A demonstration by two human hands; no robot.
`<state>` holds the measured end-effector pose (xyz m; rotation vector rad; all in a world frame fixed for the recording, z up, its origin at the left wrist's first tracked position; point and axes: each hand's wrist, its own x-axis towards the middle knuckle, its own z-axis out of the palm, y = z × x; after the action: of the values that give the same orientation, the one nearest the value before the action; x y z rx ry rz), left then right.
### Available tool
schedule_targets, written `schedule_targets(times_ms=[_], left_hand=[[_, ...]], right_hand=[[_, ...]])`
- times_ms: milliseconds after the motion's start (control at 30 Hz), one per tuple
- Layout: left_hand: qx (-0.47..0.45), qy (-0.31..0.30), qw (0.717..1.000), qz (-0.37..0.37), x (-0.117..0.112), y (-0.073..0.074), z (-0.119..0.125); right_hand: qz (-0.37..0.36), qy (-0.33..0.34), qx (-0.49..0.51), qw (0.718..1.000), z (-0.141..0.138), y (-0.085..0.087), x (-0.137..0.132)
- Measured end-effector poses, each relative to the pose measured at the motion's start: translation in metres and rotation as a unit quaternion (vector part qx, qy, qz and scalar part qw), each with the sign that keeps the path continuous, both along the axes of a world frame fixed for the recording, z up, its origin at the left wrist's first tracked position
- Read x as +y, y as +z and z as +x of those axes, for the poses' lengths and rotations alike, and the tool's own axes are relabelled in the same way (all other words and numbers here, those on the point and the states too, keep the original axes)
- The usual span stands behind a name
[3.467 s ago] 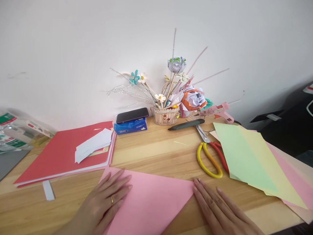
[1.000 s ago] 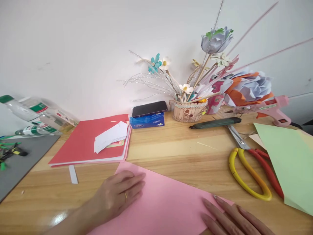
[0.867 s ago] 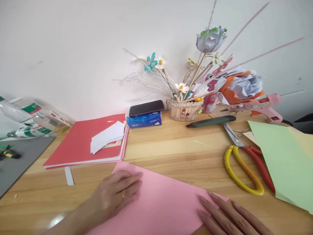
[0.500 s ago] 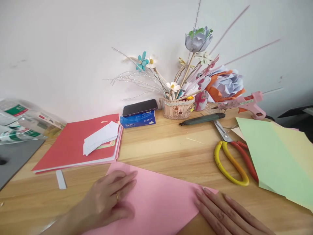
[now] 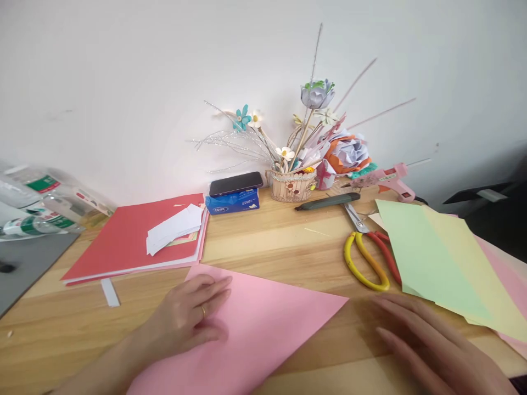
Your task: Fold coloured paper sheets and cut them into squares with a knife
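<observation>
A sheet of pink paper point(image 5: 263, 323) lies on the wooden table, its right corner pointed and its lower part cut off by the frame. My left hand point(image 5: 193, 312) rests on the paper's left side, a ring on one finger, the fingers stretched out and somewhat bent. To the right of the paper, apart from it, my right hand point(image 5: 428, 340) hovers low over the table. Its fingers are extended, slightly blurred, with nothing in them. Just beyond that hand are scissors point(image 5: 366, 252) with yellow and red handles.
Red paper point(image 5: 123, 236) with white strips point(image 5: 175, 227) lies at left. Behind stand a blue tissue pack point(image 5: 233, 202) under a phone point(image 5: 236, 183), a flower basket point(image 5: 292, 186), a dark cutter knife point(image 5: 327, 202) and a pink glue gun point(image 5: 391, 178). Green paper point(image 5: 428, 252) lies right; bottles point(image 5: 45, 186) far left.
My right hand has come off the paper's right corner and moved right, leaving that corner bare. My left hand stays on the paper. The view has shifted, showing more at right.
</observation>
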<state>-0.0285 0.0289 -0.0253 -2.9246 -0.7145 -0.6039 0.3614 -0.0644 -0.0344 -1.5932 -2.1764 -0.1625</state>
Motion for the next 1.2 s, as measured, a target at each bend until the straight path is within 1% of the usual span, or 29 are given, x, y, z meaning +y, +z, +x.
schedule_targets(times_ms=[33,100,200,300,367,433,533,600,667,700,767,800,867,900,933,967,1000,1033,1067,1133,1167,1200], left_hand=[[0.003,0.001,1.0,0.0,0.0,-0.001,-0.001],[0.012,0.003,1.0,0.004,-0.001,-0.003,-0.002],[0.028,0.005,0.999,0.016,-0.002,-0.003,-0.003],[0.047,0.005,0.999,-0.002,-0.004,0.005,-0.002],[0.073,0.015,0.996,-0.038,-0.004,0.015,-0.001],[0.112,0.036,0.991,-0.07,-0.005,0.027,0.002],[0.18,0.07,0.977,-0.092,-0.006,0.046,0.014],[0.199,0.099,0.972,-0.074,-0.01,0.057,0.029],[0.187,0.123,0.974,-0.027,-0.018,0.067,0.049],[0.175,0.126,0.977,-0.001,-0.023,0.073,0.06],[0.144,0.092,0.985,0.032,-0.032,0.086,0.081],[0.133,0.083,0.987,0.045,-0.036,0.093,0.09],[0.083,0.064,0.992,0.064,-0.04,0.111,0.104],[0.041,0.058,0.996,0.057,-0.04,0.121,0.107],[-0.01,0.061,0.998,0.033,-0.039,0.131,0.11],[-0.07,0.072,0.995,-0.013,-0.038,0.14,0.111],[-0.14,0.086,0.983,-0.078,-0.037,0.149,0.112],[-0.211,0.097,0.959,-0.16,-0.036,0.156,0.112],[-0.278,0.103,0.921,-0.252,-0.035,0.162,0.113],[-0.371,0.088,0.821,-0.426,-0.034,0.167,0.114],[-0.399,0.075,0.772,-0.489,-0.033,0.168,0.115],[-0.421,0.066,0.736,-0.526,-0.032,0.168,0.115]], right_hand=[[0.0,0.016,0.016,1.0,-0.004,0.005,0.007],[-0.035,0.052,0.036,0.997,-0.014,0.014,0.022],[-0.081,0.056,0.04,0.994,-0.028,0.022,0.041],[-0.131,0.082,0.032,0.988,-0.035,0.026,0.049],[-0.139,0.112,0.024,0.984,-0.036,0.029,0.05],[-0.108,0.141,0.008,0.984,-0.035,0.032,0.05],[-0.005,0.213,-0.058,0.975,-0.031,0.033,0.05],[0.066,0.251,-0.097,0.961,-0.029,0.034,0.051],[0.107,0.267,-0.104,0.952,-0.031,0.041,0.052],[0.119,0.266,-0.093,0.952,-0.034,0.047,0.052],[0.137,0.264,-0.041,0.954,-0.041,0.065,0.052],[0.144,0.26,0.003,0.955,-0.046,0.076,0.051],[0.125,0.249,0.122,0.953,-0.055,0.099,0.049],[0.109,0.235,0.184,0.948,-0.059,0.11,0.048],[0.096,0.216,0.241,0.941,-0.063,0.121,0.048],[0.086,0.194,0.288,0.934,-0.066,0.131,0.048],[0.078,0.18,0.325,0.925,-0.07,0.141,0.049],[0.069,0.176,0.354,0.916,-0.074,0.15,0.05],[0.052,0.178,0.377,0.907,-0.077,0.158,0.051],[0.001,0.191,0.403,0.895,-0.084,0.172,0.055],[-0.027,0.2,0.402,0.893,-0.086,0.178,0.057],[-0.049,0.206,0.391,0.896,-0.087,0.182,0.059]])
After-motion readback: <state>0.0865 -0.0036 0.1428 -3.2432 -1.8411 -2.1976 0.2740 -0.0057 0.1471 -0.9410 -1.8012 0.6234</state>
